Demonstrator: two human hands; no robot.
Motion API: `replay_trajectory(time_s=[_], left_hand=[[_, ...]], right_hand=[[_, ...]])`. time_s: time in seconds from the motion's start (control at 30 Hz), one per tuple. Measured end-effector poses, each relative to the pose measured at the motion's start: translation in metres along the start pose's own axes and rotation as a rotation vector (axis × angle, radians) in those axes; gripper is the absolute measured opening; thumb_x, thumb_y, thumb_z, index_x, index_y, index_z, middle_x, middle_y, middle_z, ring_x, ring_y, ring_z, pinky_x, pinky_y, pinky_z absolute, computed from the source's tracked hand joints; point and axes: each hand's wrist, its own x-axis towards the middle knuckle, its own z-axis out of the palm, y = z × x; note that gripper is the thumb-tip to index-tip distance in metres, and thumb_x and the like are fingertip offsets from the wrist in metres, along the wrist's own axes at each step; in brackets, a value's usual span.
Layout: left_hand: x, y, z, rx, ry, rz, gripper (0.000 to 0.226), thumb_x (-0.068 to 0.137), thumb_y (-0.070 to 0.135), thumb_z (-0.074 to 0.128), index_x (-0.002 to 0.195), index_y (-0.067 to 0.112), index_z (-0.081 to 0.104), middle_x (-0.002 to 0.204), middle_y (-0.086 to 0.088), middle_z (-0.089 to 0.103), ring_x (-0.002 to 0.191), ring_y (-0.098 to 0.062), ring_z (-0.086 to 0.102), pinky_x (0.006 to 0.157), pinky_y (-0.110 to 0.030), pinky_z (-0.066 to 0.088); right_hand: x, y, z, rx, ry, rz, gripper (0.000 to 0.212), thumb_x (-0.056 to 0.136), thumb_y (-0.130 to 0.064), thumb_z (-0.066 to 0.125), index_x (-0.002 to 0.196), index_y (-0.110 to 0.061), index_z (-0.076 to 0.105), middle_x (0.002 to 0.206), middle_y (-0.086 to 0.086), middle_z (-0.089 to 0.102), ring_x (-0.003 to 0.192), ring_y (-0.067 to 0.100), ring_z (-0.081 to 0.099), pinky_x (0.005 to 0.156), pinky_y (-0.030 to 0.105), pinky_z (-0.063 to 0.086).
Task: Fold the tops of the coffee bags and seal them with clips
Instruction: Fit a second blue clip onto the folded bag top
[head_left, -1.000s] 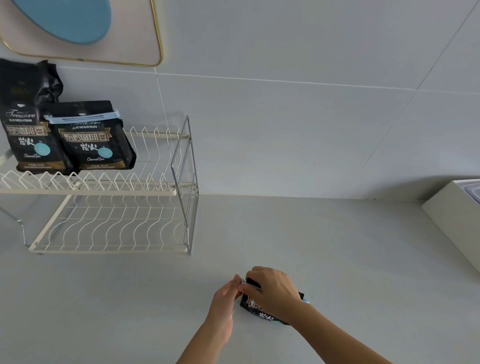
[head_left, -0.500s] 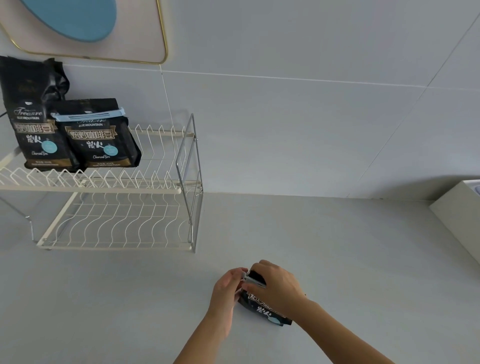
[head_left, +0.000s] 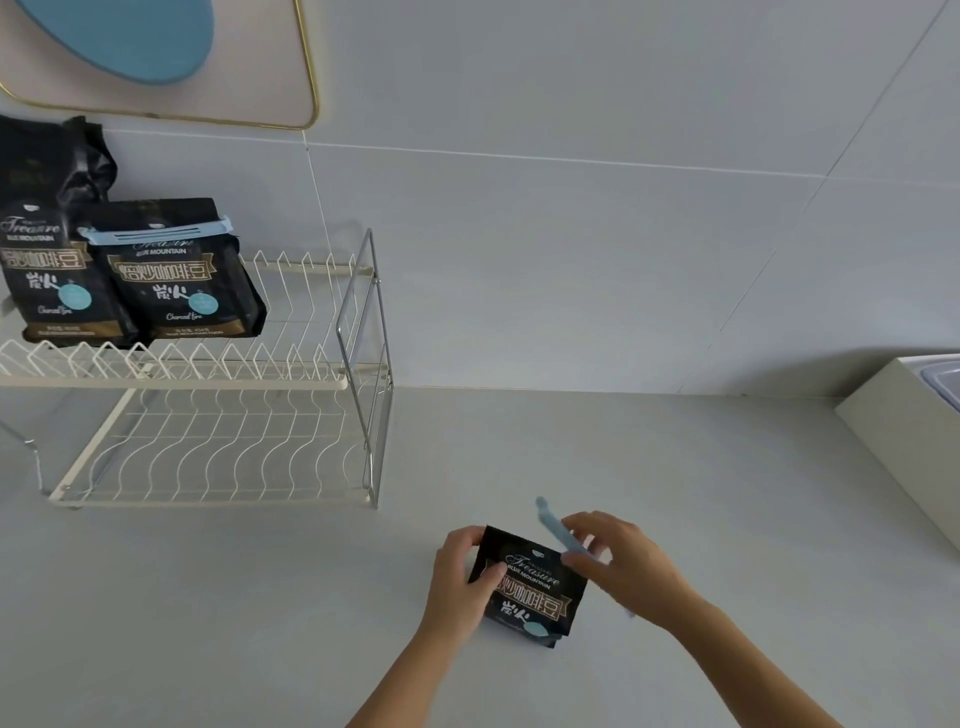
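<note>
A black coffee bag (head_left: 527, 590) stands on the grey counter (head_left: 675, 493), its top folded down. My left hand (head_left: 462, 579) grips the bag's left edge, thumb on its front. My right hand (head_left: 618, 566) holds a light blue clip (head_left: 553, 525) that points up and to the left, just above the bag's top right corner. Two more black coffee bags stand on the top shelf of the white wire rack (head_left: 208, 374): the right rack bag (head_left: 179, 273) carries a blue clip across its folded top, while the left rack bag (head_left: 44, 239) has a loose, crumpled top.
The rack's lower shelf holds nothing. A white box (head_left: 904, 436) with a grey item inside sits at the right edge of the counter. A gold-rimmed board with a blue disc (head_left: 150, 57) hangs on the tiled wall above the rack.
My right hand has lifted off the bag's front and moved right, now with the blue clip raised. The bag's label is uncovered. My left hand shifted onto the bag's left edge.
</note>
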Motion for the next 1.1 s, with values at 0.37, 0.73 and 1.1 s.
replay_trajectory(time_s=[0.37,0.73,1.1], left_hand=[[0.002,0.001,0.015,-0.218,0.083,-0.179,0.007,0.086,0.017,0.063,0.087,0.023,0.06,0.111,-0.007,0.055,0.092,-0.004,0.055,0.071,-0.012,0.042],[0.0,-0.004,0.017,-0.22,0.099,-0.196,0.007,0.085,0.018,0.064,0.088,0.024,0.061,0.108,-0.003,0.054,0.09,-0.002,0.055,0.061,-0.008,0.046],[-0.001,-0.006,0.015,-0.237,0.082,-0.19,0.013,0.084,0.019,0.065,0.084,0.031,0.06,0.11,-0.003,0.056,0.094,-0.004,0.055,0.079,-0.018,0.042]], right_hand=[[-0.009,0.027,-0.017,0.361,0.163,0.148,0.022,0.096,-0.005,0.043,0.102,-0.022,0.054,0.067,0.0,0.065,0.056,0.013,0.051,0.055,0.028,0.042],[0.006,0.009,0.009,0.093,-0.174,0.028,0.039,0.071,-0.044,0.069,0.106,-0.039,0.051,0.1,-0.015,0.053,0.081,0.002,0.054,0.071,0.019,0.046],[-0.021,0.077,0.03,0.215,-0.209,0.304,0.038,0.084,-0.022,0.067,0.119,-0.021,0.052,0.112,0.002,0.053,0.087,0.012,0.058,0.072,0.016,0.048]])
